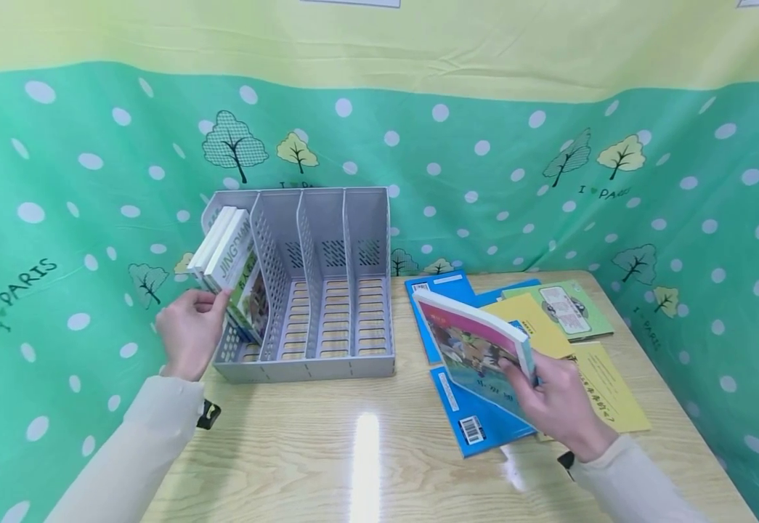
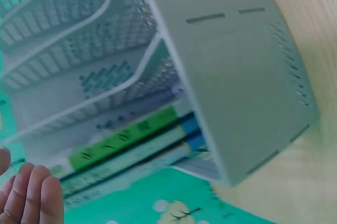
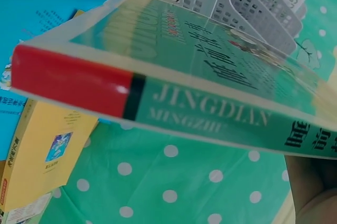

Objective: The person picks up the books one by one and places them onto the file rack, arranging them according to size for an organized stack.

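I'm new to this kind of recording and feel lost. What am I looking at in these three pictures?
There is no machine here: a person works with two bare hands. The wide picture comes from a camera worn on the head; the other two come from cameras on the wrists. The right hand grips a red-and-green book. The left hand is right by the shelved books in the leftmost compartment of a grey rack. On the wooden table, right of the rack, lie loose blue, yellow and green books.
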A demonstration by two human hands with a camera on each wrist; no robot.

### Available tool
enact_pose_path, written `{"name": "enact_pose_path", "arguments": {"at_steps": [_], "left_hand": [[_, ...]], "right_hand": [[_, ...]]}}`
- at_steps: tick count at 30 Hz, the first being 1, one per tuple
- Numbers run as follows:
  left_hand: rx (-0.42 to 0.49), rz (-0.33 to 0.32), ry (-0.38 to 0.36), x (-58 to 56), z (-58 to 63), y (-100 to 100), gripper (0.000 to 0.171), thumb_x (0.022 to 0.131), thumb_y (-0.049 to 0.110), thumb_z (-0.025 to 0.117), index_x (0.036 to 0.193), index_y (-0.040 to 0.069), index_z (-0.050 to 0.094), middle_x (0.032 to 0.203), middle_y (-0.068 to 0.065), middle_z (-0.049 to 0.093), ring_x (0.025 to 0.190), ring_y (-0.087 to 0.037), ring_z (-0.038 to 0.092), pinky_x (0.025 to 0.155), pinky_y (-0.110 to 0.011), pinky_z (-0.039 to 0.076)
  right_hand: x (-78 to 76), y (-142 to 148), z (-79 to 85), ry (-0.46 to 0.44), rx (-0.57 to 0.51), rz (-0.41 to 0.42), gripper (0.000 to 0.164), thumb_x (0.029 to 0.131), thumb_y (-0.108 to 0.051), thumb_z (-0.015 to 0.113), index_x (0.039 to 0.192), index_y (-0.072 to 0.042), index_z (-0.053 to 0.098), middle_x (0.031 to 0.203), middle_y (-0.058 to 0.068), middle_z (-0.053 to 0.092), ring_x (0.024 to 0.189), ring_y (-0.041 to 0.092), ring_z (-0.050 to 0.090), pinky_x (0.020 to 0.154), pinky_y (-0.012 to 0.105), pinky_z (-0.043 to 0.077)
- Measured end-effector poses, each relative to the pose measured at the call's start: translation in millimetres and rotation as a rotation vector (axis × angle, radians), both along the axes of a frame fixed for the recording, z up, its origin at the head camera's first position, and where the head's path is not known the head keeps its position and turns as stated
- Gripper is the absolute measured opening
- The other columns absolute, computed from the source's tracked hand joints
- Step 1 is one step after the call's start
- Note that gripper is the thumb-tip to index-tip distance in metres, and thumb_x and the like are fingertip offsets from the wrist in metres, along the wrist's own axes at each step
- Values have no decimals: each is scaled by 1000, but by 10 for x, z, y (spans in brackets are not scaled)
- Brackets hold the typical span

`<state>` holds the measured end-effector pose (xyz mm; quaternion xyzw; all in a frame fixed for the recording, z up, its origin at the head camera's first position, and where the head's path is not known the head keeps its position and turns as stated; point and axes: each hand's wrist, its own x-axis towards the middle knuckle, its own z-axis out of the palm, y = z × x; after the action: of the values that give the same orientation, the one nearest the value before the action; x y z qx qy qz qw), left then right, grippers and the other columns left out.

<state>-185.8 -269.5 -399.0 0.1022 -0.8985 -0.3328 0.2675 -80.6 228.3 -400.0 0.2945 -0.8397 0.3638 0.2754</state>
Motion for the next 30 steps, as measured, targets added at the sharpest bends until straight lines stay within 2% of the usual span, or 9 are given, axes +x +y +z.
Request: {"name": "enact_pose_path", "arguments": {"at_steps": [1, 3, 8, 12, 17, 20, 22, 27, 30], "left_hand": [[-9, -9, 19, 22, 32, 34, 41, 91, 42, 63, 89, 1, 69, 81, -17, 70, 65, -25, 65, 44, -12, 45], [-34, -39, 84, 60, 97, 112, 37, 90, 38, 65, 86, 1, 70, 77, -15, 69, 61, -23, 63, 44, -10, 42], [-98, -198, 308, 143, 267, 365, 25, 86, 22, 72, 76, -1, 69, 67, -12, 68, 54, -21, 61, 48, -5, 40], [-137, -352, 418, 225, 390, 606, 15, 82, 11, 75, 75, 0, 69, 65, -10, 68, 53, -19, 62, 51, -8, 45], [-205, -591, 483, 328, 542, 917, 9, 79, 2, 76, 82, 0, 68, 72, -8, 70, 58, -14, 64, 54, -18, 54], [-265, -741, 522, 397, 630, 1096, 14, 77, 2, 77, 87, 0, 68, 75, -7, 69, 63, -14, 65, 57, -24, 56], [-304, -825, 536, 449, 683, 1209, 17, 78, 7, 77, 90, 0, 68, 79, -8, 70, 67, -16, 66, 61, -27, 57], [-392, -985, 506, 572, 782, 1484, 31, 82, 22, 76, 102, 0, 67, 93, -9, 69, 84, -20, 66, 76, -30, 57], [-449, -1046, 487, 642, 811, 1640, 40, 80, 25, 78, 108, 0, 64, 100, -8, 68, 92, -20, 64, 83, -29, 55]], "right_hand": [[-2, -4, 6, 4, 3, 4, 51, 78, 9, 66, 126, -5, 61, 108, 15, 69, 60, 7, 61, 37, 5, 29], [-3, -12, 21, -2, 20, 1, 51, 79, 9, 66, 127, -6, 61, 109, 15, 69, 69, 13, 67, 42, 5, 39], [3, -48, 63, -31, 82, -18, 52, 80, 7, 65, 130, -7, 59, 110, 14, 69, 89, 25, 69, 64, 18, 56], [-9, -93, 85, -13, 96, 16, 51, 80, 7, 62, 129, -6, 59, 108, 14, 69, 84, 21, 70, 61, 16, 56], [-28, -158, 108, 21, 110, 60, 41, 80, 5, 61, 121, -1, 63, 100, 15, 71, 64, 8, 61, 44, 9, 41], [-34, -198, 131, 19, 158, 58, 34, 80, 4, 64, 114, 0, 65, 94, 12, 72, 60, 4, 56, 43, 9, 39], [-34, -230, 156, 1, 206, 51, 31, 82, 1, 65, 113, -1, 66, 95, 10, 72, 63, 3, 58, 46, 11, 45], [-30, -327, 230, -38, 318, 32, 24, 85, -6, 66, 109, -6, 67, 97, 4, 72, 75, 9, 68, 57, 22, 57], [-34, -390, 250, -26, 365, 39, 19, 84, -7, 67, 103, -9, 67, 89, -2, 71, 67, 3, 63, 50, 15, 51]]}}
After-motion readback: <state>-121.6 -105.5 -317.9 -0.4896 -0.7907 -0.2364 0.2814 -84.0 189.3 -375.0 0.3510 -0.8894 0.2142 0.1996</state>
